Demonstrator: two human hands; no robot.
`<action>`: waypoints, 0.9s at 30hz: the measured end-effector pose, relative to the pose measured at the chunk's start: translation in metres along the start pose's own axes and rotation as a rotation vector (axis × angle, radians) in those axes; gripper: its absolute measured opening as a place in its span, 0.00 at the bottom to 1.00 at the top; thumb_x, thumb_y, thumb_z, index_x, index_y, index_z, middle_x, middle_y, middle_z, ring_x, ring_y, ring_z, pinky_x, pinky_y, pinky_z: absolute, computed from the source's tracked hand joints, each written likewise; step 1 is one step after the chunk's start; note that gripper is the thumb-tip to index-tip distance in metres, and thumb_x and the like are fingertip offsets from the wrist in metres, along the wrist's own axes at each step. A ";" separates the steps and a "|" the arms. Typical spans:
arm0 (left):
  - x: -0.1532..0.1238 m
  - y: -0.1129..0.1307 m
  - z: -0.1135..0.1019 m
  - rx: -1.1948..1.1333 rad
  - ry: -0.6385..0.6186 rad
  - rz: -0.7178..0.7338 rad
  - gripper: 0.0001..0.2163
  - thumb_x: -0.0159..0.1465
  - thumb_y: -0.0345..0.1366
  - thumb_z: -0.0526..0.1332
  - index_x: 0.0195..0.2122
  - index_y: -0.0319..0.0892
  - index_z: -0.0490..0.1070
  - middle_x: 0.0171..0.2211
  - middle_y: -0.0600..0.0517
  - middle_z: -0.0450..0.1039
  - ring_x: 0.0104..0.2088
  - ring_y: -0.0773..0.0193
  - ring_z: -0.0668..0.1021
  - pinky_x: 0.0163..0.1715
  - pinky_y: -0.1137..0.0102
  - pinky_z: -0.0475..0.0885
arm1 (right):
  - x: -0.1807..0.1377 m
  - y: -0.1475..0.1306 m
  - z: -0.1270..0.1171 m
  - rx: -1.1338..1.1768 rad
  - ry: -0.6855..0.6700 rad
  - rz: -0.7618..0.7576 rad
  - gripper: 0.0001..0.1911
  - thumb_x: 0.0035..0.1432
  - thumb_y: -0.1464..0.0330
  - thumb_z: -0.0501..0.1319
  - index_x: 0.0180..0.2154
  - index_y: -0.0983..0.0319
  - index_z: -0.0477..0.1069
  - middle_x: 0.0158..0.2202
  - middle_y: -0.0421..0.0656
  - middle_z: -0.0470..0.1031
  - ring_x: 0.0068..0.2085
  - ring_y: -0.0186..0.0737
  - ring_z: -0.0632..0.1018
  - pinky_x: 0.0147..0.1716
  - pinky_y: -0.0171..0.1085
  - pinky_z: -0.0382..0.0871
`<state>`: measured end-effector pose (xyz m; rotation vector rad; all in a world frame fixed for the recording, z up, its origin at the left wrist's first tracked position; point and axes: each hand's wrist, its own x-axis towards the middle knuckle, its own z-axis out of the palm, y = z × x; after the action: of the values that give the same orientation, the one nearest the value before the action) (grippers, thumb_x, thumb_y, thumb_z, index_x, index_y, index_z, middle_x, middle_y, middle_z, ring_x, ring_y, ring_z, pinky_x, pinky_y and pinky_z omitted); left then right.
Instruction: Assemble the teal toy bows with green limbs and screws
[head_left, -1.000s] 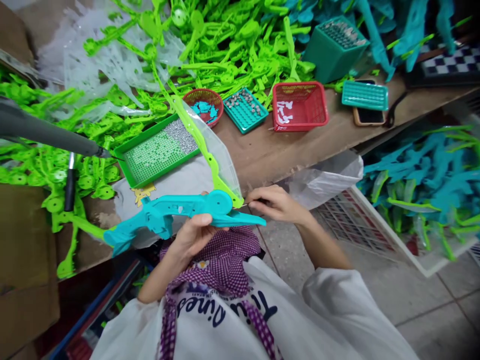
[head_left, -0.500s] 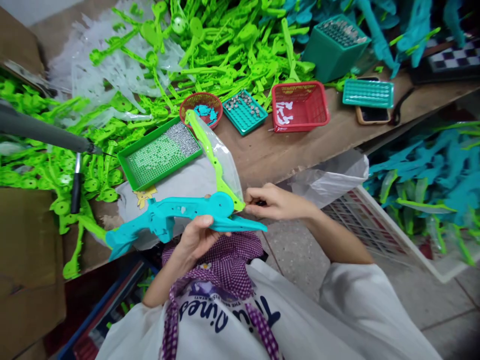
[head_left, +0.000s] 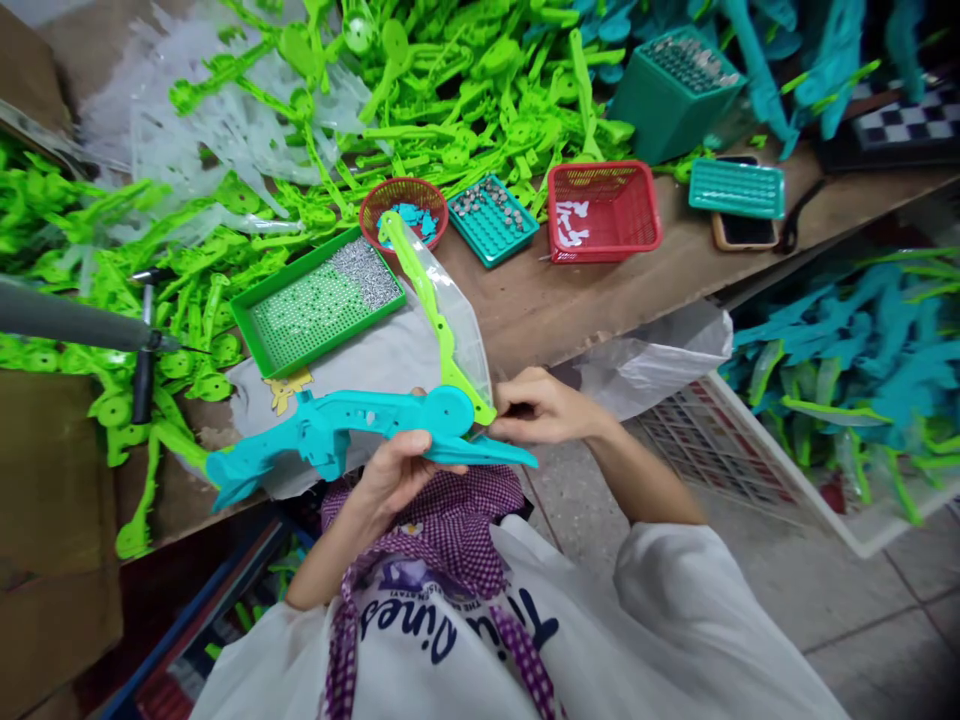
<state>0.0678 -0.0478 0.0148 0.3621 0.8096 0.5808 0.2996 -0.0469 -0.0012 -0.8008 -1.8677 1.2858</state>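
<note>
My left hand grips a long turquoise plastic part from below, thumb on its near edge. A round disc sits at the part's right end, and a pointed tongue reaches out under it. From beside the disc rises a lime-green plastic arm with a clear, curved sheet along its right side. My right hand is closed in a pinch at the lower end of the green arm, right of the disc. What its fingertips hold, if anything, is hidden.
A green tray of small metal pins, a red round basket, a teal tray and a red rectangular basket stand behind my hands. Lime-green parts heap beyond. A grey pointed tool juts in from the left. A white crate stands right.
The green arm with its clear sheet has tilted a little to the right. My right elbow has come inward while its fingers stay at the joint. The camera view has shifted slightly.
</note>
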 end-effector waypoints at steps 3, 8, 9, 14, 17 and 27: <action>0.000 -0.002 -0.004 -0.006 -0.002 -0.008 0.30 0.47 0.34 0.75 0.53 0.44 0.74 0.29 0.56 0.81 0.23 0.62 0.82 0.23 0.73 0.81 | 0.002 0.000 -0.006 0.081 -0.111 0.021 0.19 0.66 0.56 0.61 0.29 0.63 0.70 0.19 0.32 0.64 0.20 0.24 0.61 0.21 0.29 0.54; 0.004 -0.004 -0.013 -0.032 0.059 -0.019 0.24 0.49 0.34 0.75 0.48 0.41 0.75 0.29 0.54 0.81 0.28 0.61 0.84 0.26 0.73 0.82 | -0.008 0.017 -0.032 0.027 -0.033 0.161 0.23 0.64 0.49 0.61 0.30 0.62 0.72 0.23 0.38 0.74 0.24 0.30 0.70 0.25 0.32 0.62; 0.006 -0.005 -0.015 -0.039 0.081 -0.026 0.21 0.49 0.34 0.75 0.45 0.40 0.76 0.30 0.53 0.82 0.28 0.61 0.84 0.27 0.72 0.83 | -0.011 0.023 -0.034 -0.084 0.113 0.238 0.23 0.65 0.49 0.60 0.30 0.62 0.72 0.24 0.39 0.74 0.26 0.32 0.71 0.26 0.33 0.63; 0.021 -0.009 -0.017 -0.033 0.174 -0.055 0.14 0.46 0.30 0.77 0.31 0.36 0.76 0.29 0.50 0.81 0.30 0.59 0.83 0.33 0.64 0.86 | 0.000 0.052 -0.029 -0.794 0.567 0.590 0.19 0.69 0.55 0.55 0.34 0.61 0.74 0.39 0.52 0.79 0.43 0.48 0.77 0.42 0.45 0.68; 0.032 -0.013 -0.017 -0.011 0.192 -0.050 0.12 0.45 0.29 0.76 0.29 0.36 0.76 0.29 0.49 0.81 0.30 0.60 0.82 0.31 0.65 0.85 | 0.026 0.056 -0.027 -0.698 0.695 0.484 0.24 0.70 0.50 0.49 0.44 0.59 0.75 0.48 0.52 0.78 0.49 0.49 0.77 0.45 0.46 0.70; 0.040 -0.019 -0.012 -0.049 0.245 -0.023 0.11 0.44 0.27 0.76 0.25 0.36 0.74 0.27 0.50 0.79 0.29 0.62 0.81 0.31 0.64 0.84 | 0.093 0.044 -0.018 0.026 0.613 0.338 0.25 0.60 0.43 0.61 0.39 0.59 0.69 0.26 0.38 0.71 0.28 0.37 0.73 0.29 0.37 0.70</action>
<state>0.0871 -0.0373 -0.0260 0.2388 1.0311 0.6294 0.2671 0.0509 -0.0188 -1.3604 -1.2578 1.0845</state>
